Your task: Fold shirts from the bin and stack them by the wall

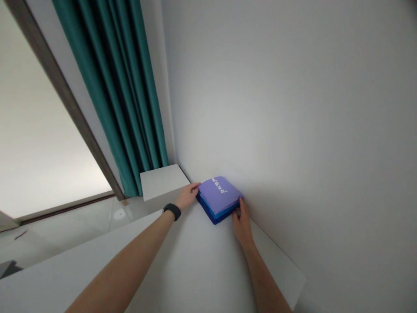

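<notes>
A small stack of folded fabric pieces [223, 199] lies on a white surface [192, 265], tight against the wall. Purple fabric with white lettering tops it, with lighter blue and dark navy layers beneath. My left hand [187, 196], a dark watch [172, 211] on its wrist, grips the stack at its left corner. On the opposite side, my right hand [242, 221] has its fingers bent around the right corner, thumb near the front edge. The fingertips under the layers are partly hidden.
A lower white ledge or cabinet top [163, 180] stands beyond the surface, beside a green curtain [120, 87]. The plain wall [276, 95] rises along the right. A pale tiled floor [78, 234] and a dark-framed bright panel [42, 126] are at left.
</notes>
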A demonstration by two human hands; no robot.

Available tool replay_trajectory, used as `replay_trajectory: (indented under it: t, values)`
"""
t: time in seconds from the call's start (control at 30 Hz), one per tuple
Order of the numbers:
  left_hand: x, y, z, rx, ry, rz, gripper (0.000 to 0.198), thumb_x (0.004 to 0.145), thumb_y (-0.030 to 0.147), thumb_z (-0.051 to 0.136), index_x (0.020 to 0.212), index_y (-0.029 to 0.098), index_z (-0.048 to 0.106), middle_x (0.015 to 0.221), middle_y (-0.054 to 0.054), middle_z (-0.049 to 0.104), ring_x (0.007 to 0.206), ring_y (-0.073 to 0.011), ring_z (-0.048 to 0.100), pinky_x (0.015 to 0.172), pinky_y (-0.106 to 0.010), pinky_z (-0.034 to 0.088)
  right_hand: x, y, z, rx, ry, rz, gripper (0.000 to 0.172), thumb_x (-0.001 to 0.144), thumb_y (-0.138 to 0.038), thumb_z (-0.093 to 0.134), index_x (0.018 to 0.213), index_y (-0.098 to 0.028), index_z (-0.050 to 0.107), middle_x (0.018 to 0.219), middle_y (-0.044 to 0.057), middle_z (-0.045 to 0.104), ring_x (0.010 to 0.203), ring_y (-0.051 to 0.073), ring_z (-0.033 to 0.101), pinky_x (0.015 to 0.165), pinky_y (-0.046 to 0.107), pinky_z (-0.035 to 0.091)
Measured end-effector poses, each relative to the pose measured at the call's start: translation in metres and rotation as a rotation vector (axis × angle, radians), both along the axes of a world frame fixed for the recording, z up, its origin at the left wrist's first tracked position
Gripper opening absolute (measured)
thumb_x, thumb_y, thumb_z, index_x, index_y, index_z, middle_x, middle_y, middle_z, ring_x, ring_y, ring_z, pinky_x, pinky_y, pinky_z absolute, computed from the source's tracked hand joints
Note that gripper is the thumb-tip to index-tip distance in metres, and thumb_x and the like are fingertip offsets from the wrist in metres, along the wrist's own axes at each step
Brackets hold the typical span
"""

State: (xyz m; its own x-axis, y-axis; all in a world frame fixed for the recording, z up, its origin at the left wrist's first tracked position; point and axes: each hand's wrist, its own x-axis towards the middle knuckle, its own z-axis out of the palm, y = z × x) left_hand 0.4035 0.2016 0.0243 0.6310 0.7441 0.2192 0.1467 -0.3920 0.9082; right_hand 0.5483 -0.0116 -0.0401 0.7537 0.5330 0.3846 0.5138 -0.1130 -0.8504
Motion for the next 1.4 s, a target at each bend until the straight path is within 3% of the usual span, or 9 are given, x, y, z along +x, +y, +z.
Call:
replay_trajectory:
  t: [0.17,0.33,0.43,0.57,0.7,0.87,1.1,1.27,1.4]
  values:
    - [-0.008,-0.008,0.002,0.134,0.016,0.017,0.040,0.081,0.012,0.057,0.119,0.018,0.064,0.132,-0.008,0.060,0.126,-0.0258,0.051,0.114,-0.042,0.031,-0.001,0.000,0.002,0.049,0.020,-0.030,0.064,0.082,-0.026,0.045,0.145,-0.021,0.037,0.132,0.013,0.048,0.105,0.022,0.054,0.098,0.042,0.043]
    - [-0.017,-0.048,-0.001,0.681,0.131,-0.079,0.044,0.094,0.021,0.044,0.137,0.020,0.049,0.149,-0.008,0.042,0.137,-0.0259,0.036,0.115,-0.049,0.028,-0.002,-0.001,0.002,0.094,-0.010,-0.094,0.058,0.081,-0.024,0.044,0.138,-0.016,0.043,0.124,0.014,0.052,0.098,0.022,0.055,0.097,0.043,0.043]
    - [-0.025,-0.080,-0.013,0.811,0.165,-0.117,0.046,0.096,0.023,0.041,0.142,0.021,0.043,0.150,-0.010,0.039,0.137,-0.0257,0.036,0.113,-0.049,0.032,-0.003,-0.002,0.003,0.098,-0.044,-0.093,0.053,0.081,-0.023,0.043,0.134,-0.017,0.046,0.121,0.013,0.054,0.100,0.023,0.055,0.097,0.044,0.043]
    - [-0.038,-0.106,-0.032,0.815,0.165,-0.127,0.053,0.095,0.021,0.042,0.147,0.021,0.035,0.153,-0.012,0.033,0.138,-0.0269,0.033,0.112,-0.048,0.034,-0.003,-0.005,0.005,0.089,-0.088,-0.104,0.050,0.080,-0.021,0.040,0.129,-0.015,0.049,0.118,0.014,0.057,0.103,0.024,0.055,0.096,0.044,0.044]
    - [-0.044,-0.108,-0.043,0.744,0.145,-0.091,0.056,0.095,0.020,0.042,0.149,0.021,0.027,0.151,-0.012,0.035,0.138,-0.0261,0.033,0.112,-0.048,0.033,-0.002,-0.008,0.002,0.075,-0.141,-0.124,0.048,0.080,-0.020,0.039,0.126,-0.014,0.051,0.117,0.015,0.057,0.107,0.025,0.054,0.096,0.045,0.044]
    - [-0.043,-0.108,-0.043,0.733,0.178,-0.098,0.060,0.093,0.018,0.042,0.150,0.020,0.025,0.148,-0.014,0.039,0.134,-0.0273,0.038,0.110,-0.050,0.036,-0.005,-0.011,0.007,0.058,-0.314,-0.127,0.045,0.086,-0.018,0.036,0.127,-0.016,0.054,0.123,0.014,0.057,0.119,0.025,0.049,0.104,0.049,0.038]
    - [-0.043,-0.117,-0.041,0.835,0.223,-0.170,0.069,0.086,0.011,0.045,0.151,0.020,0.025,0.154,-0.012,0.030,0.136,-0.0275,0.035,0.111,-0.048,0.035,-0.006,-0.007,0.014,-0.077,-0.646,0.088,0.054,0.089,-0.013,0.034,0.142,-0.021,0.042,0.145,0.010,0.045,0.138,0.023,0.034,0.114,0.053,0.028]
    - [-0.043,-0.116,-0.042,0.833,0.237,-0.171,0.069,0.085,0.011,0.045,0.150,0.021,0.026,0.153,-0.012,0.032,0.134,-0.0285,0.038,0.109,-0.049,0.037,0.008,-0.010,0.008,-0.140,-0.648,0.158,0.053,0.087,-0.010,0.033,0.136,-0.020,0.050,0.138,0.009,0.054,0.131,0.021,0.045,0.116,0.053,0.025]
    - [-0.043,-0.117,-0.041,0.829,0.242,-0.170,0.070,0.084,0.010,0.045,0.150,0.019,0.026,0.151,-0.013,0.035,0.133,-0.0288,0.039,0.109,-0.049,0.037,0.026,0.005,0.034,-0.138,-0.649,0.173,0.042,0.090,-0.015,0.034,0.121,-0.020,0.063,0.124,0.010,0.064,0.120,0.022,0.055,0.115,0.052,0.026]
